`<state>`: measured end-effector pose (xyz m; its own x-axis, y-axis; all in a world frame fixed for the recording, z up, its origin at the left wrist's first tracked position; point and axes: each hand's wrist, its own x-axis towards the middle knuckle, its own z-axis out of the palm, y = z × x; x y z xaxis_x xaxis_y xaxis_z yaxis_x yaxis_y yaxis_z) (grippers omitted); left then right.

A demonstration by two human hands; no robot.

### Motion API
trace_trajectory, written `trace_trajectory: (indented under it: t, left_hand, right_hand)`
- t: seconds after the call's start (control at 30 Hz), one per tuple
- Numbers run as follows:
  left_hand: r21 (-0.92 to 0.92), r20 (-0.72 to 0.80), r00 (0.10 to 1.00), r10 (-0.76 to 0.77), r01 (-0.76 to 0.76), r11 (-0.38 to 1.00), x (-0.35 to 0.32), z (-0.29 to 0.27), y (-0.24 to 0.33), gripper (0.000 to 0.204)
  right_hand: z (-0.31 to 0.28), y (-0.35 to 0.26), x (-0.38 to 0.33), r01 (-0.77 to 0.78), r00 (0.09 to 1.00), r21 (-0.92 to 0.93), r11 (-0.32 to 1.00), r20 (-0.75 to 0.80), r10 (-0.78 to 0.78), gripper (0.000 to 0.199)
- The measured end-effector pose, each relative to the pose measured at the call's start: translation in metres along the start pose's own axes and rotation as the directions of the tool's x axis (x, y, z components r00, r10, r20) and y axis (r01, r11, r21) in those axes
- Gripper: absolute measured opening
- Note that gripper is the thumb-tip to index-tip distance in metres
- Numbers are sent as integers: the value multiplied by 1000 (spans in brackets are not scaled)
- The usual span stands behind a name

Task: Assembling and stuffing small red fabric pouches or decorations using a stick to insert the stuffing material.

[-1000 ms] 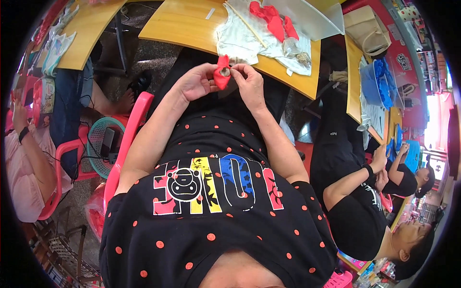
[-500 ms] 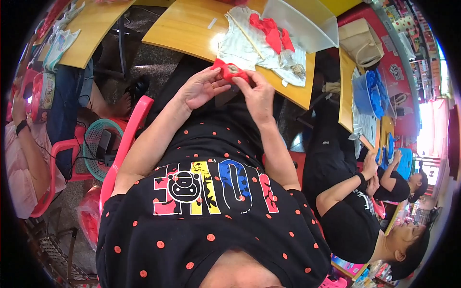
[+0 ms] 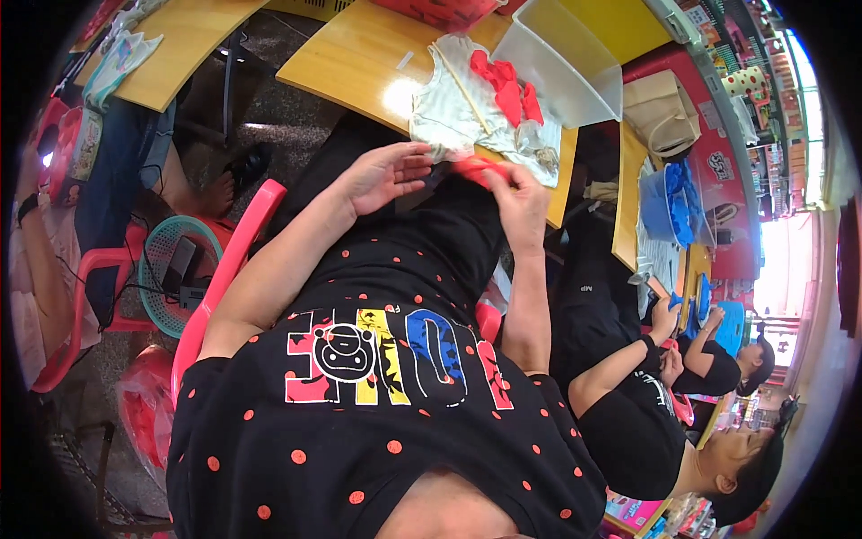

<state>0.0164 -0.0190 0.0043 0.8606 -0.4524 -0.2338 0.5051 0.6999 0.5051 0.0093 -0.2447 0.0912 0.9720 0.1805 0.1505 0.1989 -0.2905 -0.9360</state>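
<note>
While the left hand [image 3: 384, 177] holds nothing, the right hand [image 3: 521, 202] has a red cloth piece [image 3: 480, 169] pinched between thumb and fingers. Left: fingers spread and extended, palm turned inward, fingertips near the piece but apart from it. Right: closed on the piece at its right end. Piece is motion-blurred, detail not readable. It's held at the near edge of the desk [image 3: 346, 54], towards the near right corner. Can't tell if it touches the white cloth [image 3: 438, 103] behind it.

White cloth lies flat-ish and crumpled along the right part of the near edge. On it: a thin wooden stick [image 3: 460, 87] slanting from the far left down towards the near edge; loose red pieces [image 3: 505, 85] to the right of the stick; a clear bag [image 3: 537, 139] nearest the near right corner, contents greyish-brown, can't make them out. Clear plastic bin [image 3: 575, 90] sits at the right edge, just beyond the loose red pieces. Red container [image 3: 440, 9] at the far edge, cut off by the frame. Small white strip [image 3: 405, 60] on bare wood, left of the cloth.

Off to the right, second table [image 3: 625, 216] carries a beige bag [image 3: 660, 108] and a blue tub [image 3: 658, 216] with blue material in it. Co-worker [image 3: 628, 440] in black sits beside it.
</note>
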Motion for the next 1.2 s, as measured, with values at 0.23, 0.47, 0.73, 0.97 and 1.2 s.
trace_trajectory:
  t: [0.23, 0.47, 0.73, 0.97, 1.2]
  left_hand:
    - [-13, 203, 967, 155, -155, 988, -10, 30, -3, 55]
    - [50, 142, 951, 275, -285, 957, -12, 26, 2, 38]
    - [227, 99, 959, 267, -283, 932, -16, 36, 4, 24]
    - [260, 42, 994, 96, -104, 960, -12, 34, -5, 26]
    - [220, -22, 990, 137, -129, 967, -10, 33, -5, 38]
  right_hand:
    - [23, -18, 0, 108, 994, -46, 993, -13, -108, 16]
    - [34, -25, 0, 358, 933, -296, 886, 77, -352, 20]
    - [35, -24, -4, 493, 856, -626, 604, 224, -466, 24]
    - [51, 7, -5, 417, 908, -440, 795, 173, -381, 24]
    - [54, 14, -6, 233, 959, -184, 955, -117, -257, 17]
